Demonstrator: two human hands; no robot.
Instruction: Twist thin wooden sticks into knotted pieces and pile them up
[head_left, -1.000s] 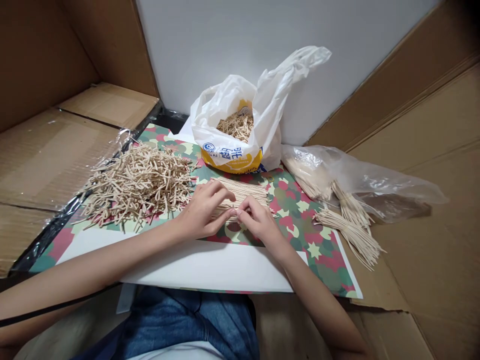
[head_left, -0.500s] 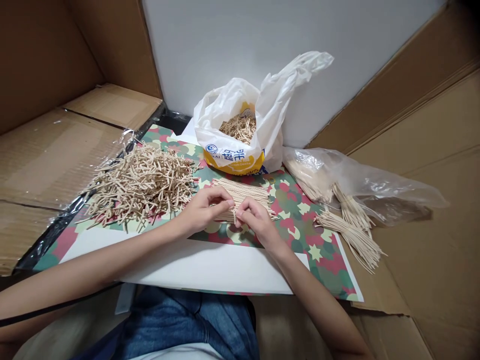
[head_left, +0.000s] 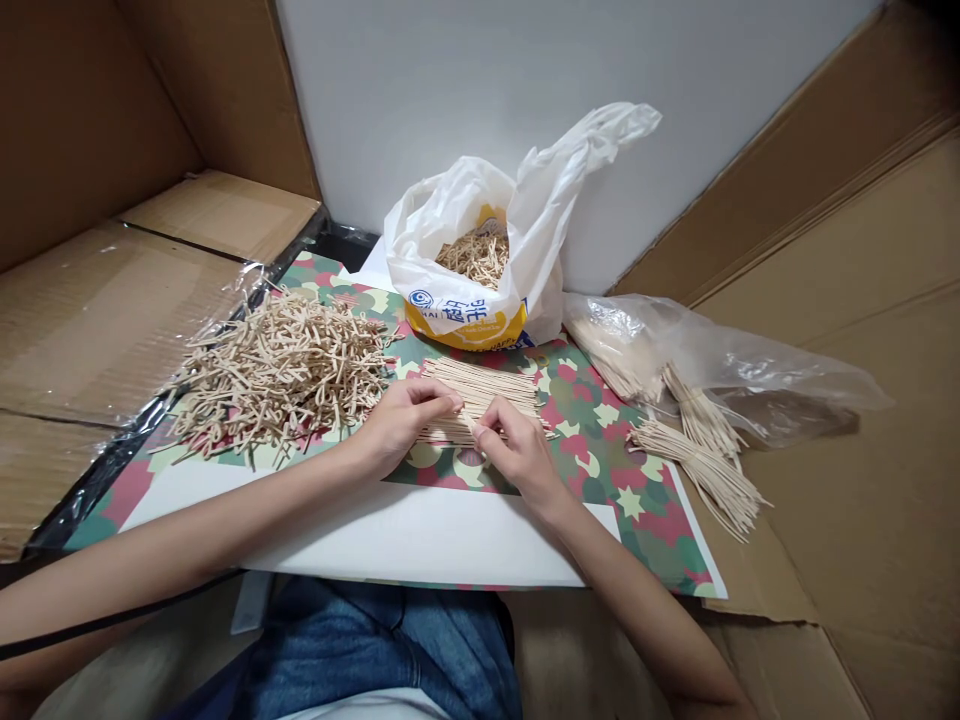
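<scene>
My left hand (head_left: 401,420) is closed in a pinch, thumb against forefinger. Just across from it, my right hand (head_left: 517,445) pinches too, with fingers curled. A thin pale strand, like rattan or reed, seems to run between the two sets of fingertips; most of it is hidden. Below and behind the fingers lies a flat row of straight pale strands (head_left: 487,380), side by side. To the left of my left hand is a heap of looped, bent strands (head_left: 285,370) of the same colour.
A white plastic bag (head_left: 465,310) holding short pale pieces (head_left: 480,258) stands at the back by the wall. At right, bundles of strands (head_left: 701,465) lie by a clear plastic bag (head_left: 720,350). Camouflage-patterned paper (head_left: 637,500) covers the surface, with cardboard (head_left: 862,500) around it.
My fingertips have moved slightly apart, and the left thumb and forefinger are straighter. My right hand has turned a little. The heap and the bags look the same.
</scene>
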